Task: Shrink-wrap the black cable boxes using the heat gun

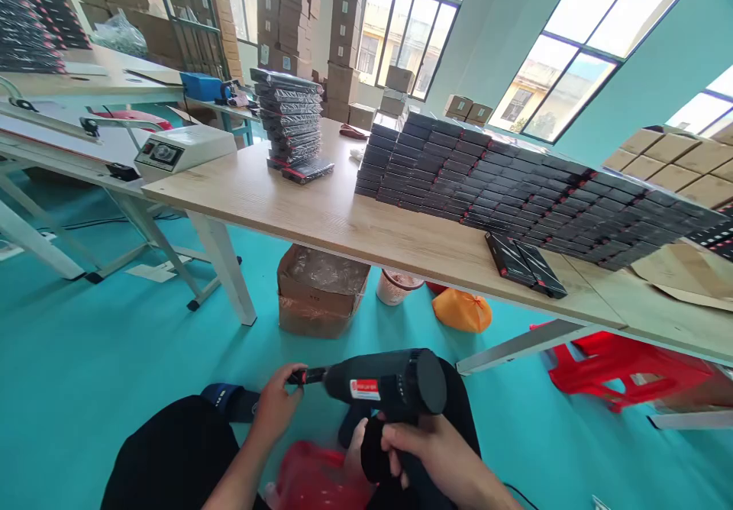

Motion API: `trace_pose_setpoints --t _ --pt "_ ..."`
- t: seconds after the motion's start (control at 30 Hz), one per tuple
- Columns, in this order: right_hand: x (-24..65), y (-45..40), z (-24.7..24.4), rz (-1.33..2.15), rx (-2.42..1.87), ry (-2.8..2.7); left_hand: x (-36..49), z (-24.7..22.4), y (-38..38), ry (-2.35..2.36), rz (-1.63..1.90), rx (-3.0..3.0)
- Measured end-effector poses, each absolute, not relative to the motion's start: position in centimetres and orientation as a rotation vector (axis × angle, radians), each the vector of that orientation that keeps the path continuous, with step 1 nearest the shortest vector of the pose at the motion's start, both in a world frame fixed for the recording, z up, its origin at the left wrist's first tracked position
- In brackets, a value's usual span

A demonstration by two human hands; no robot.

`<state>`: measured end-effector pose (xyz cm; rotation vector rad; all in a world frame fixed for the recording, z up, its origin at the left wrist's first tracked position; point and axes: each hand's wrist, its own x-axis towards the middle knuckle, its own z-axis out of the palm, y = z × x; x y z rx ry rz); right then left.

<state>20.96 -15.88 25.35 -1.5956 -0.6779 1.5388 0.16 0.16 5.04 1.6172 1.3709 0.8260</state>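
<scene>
A black handheld blower [383, 382] with a red and white label lies sideways above my lap, its narrow nozzle pointing left. My right hand [421, 449] is wrapped round its handle. At the nozzle's tip my left hand [279, 403] pinches a small dark piece with a red mark [298, 377]. The blower's nozzle meets or nearly meets this piece; whether they touch cannot be told. Most of the piece is hidden by my fingers.
Stacked black boxes [492, 182] line the wooden table [229, 189], with two loose boxes [524, 264] near its edge. A wrapped stack [293, 121] stands left, beside a white machine [186, 151]. Below are a carton [314, 308], an orange bag [463, 310] and a red stool [624, 365].
</scene>
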Motion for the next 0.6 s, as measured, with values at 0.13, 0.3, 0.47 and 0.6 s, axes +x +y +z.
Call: trace_pose_setpoints --t 0.13,0.3,0.47,0.6 --pt "20.7 -16.1 25.1 1.520 -1.581 -0.687 0.3 5.2 0.2 1.329 0.824 1.496" --pt "21.4 -16.6 24.6 1.405 -1.702 -0.611 0.1 5.7 0.1 1.293 0.808 1.419" --pt "19.5 -16.9 24.2 1.637 -1.467 -0.654 0.5 6.0 0.3 1.266 0.806 1.384" --pt "19.3 -16.2 24.4 1.530 -1.466 -0.621 0.1 6.3 0.2 1.208 0.783 1.229"
